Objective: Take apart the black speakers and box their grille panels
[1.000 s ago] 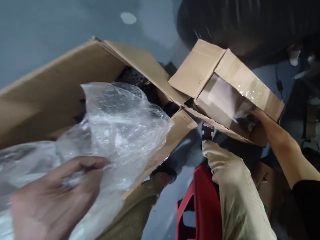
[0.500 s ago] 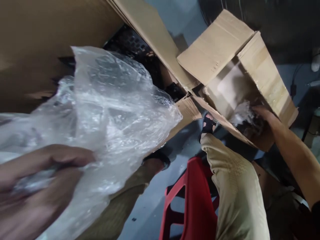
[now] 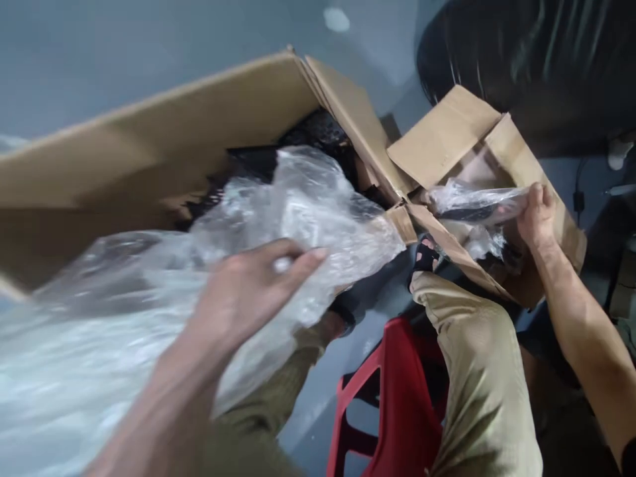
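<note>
My left hand (image 3: 263, 281) is closed in a pinch on a large, crumpled clear plastic bag (image 3: 318, 218). The plastic drapes over the near side of a big cardboard box (image 3: 209, 126), which has dark items (image 3: 318, 129) inside. Above the smaller cardboard box (image 3: 519, 152), my right hand (image 3: 536, 215) grips the end of a clear plastic packet (image 3: 477, 202). Something dark lies inside that packet, but its kind cannot be made out. More crumpled clear plastic (image 3: 484, 242) sits lower in the smaller box, below the packet.
A red plastic stool (image 3: 405, 397) stands between my legs. My sandalled foot (image 3: 424, 255) is close to the smaller box. A large black plastic-covered bulk (image 3: 536, 59) lies at the back right, with a cable (image 3: 578, 199) near it on the grey floor (image 3: 199, 46).
My right hand has risen out of the smaller box with the plastic packet. My left hand has moved right and farther forward over the clear plastic bag. The view has shifted too.
</note>
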Demonstrator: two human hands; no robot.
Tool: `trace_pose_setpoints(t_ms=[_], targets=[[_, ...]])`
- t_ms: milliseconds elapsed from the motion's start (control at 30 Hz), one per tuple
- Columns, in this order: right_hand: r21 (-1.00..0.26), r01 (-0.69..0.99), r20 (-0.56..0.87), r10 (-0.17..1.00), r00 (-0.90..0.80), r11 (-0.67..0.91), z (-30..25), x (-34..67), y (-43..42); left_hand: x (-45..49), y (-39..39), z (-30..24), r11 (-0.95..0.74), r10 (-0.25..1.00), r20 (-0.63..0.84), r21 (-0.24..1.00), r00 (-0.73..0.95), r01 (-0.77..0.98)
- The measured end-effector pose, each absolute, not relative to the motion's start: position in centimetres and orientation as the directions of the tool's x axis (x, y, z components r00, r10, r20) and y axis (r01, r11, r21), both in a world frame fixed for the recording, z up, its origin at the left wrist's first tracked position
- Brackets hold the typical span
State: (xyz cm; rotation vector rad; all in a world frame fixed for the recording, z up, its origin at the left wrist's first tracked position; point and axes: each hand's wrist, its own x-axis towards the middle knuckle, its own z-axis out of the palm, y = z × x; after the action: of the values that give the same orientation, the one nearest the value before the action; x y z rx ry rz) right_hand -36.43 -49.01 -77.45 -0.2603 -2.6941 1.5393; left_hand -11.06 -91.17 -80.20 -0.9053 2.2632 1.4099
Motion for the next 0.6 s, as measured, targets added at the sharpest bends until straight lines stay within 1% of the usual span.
trace_pose_setpoints(t_ms=[33, 67, 100, 133, 167, 200, 267, 300, 333, 400, 467, 533, 600], targets=[[-0.898, 0.116, -0.055, 0.155, -0.986, 0.424, -75.9, -36.2, -51.4, -11.7, -90.6, -79.7, 0.443, -0.295, -0.600, 0.604, -0.744, -0.662], [-0.927, 0.109, -0.064, 0.135, -0.989, 0.359, -74.2, -35.9, -53.8, -12.2, -90.1, -79.2, 0.532, -0.245, -0.634, 0.545, -0.734, -0.649], [-0.948, 0.117, -0.095, 0.087, -0.992, 0.297, -72.4, -35.4, -56.3, -12.6, -89.5, -78.7, 0.586, -0.207, -0.658, 0.509, -0.724, -0.631], [-0.961, 0.142, -0.141, 0.021, -0.990, 0.236, -70.5, -34.9, -58.7, -12.8, -89.0, -78.3, 0.619, -0.156, -0.675, 0.502, -0.721, -0.604], [-0.967, 0.183, -0.197, -0.063, -0.978, 0.177, -68.7, -34.3, -61.0, -12.9, -88.6, -77.9, 0.631, -0.097, -0.681, 0.522, -0.726, -0.573], [-0.964, 0.231, -0.250, -0.155, -0.956, 0.129, -67.0, -33.6, -63.3, -12.9, -88.3, -77.6, 0.619, -0.045, -0.681, 0.555, -0.731, -0.555], [-0.947, 0.310, -0.319, -0.317, -0.893, 0.079, -64.4, -32.3, -67.5, -12.6, -88.0, -77.2, 0.531, 0.036, -0.663, 0.647, -0.748, -0.548], [-0.944, 0.322, -0.324, -0.375, -0.869, 0.070, -63.7, -31.8, -69.4, -12.4, -88.1, -77.1, 0.469, 0.054, -0.649, 0.687, -0.759, -0.555], [-0.951, 0.302, -0.305, -0.406, -0.862, 0.072, -63.3, -31.3, -71.3, -12.1, -88.4, -77.2, 0.405, 0.056, -0.632, 0.722, -0.773, -0.561], [-0.961, 0.234, -0.273, -0.412, -0.869, 0.144, -63.4, -30.5, -75.0, -11.5, -89.5, -77.5, 0.318, 0.013, -0.614, 0.751, -0.789, -0.579], [-0.960, 0.178, -0.259, -0.446, -0.856, 0.217, -64.2, -29.9, -78.4, -10.8, -91.2, -78.1, 0.274, -0.107, -0.620, 0.733, -0.777, -0.623], [-0.975, 0.100, -0.193, -0.545, -0.816, 0.197, -64.9, -29.3, -81.5, -9.9, -92.8, -78.7, 0.233, -0.247, -0.634, 0.695, -0.733, -0.680], [-0.987, -0.014, -0.091, -0.625, -0.775, 0.161, -65.3, -28.7, -84.4, -9.0, -94.2, -79.1, 0.187, -0.341, -0.637, 0.676, -0.692, -0.713]])
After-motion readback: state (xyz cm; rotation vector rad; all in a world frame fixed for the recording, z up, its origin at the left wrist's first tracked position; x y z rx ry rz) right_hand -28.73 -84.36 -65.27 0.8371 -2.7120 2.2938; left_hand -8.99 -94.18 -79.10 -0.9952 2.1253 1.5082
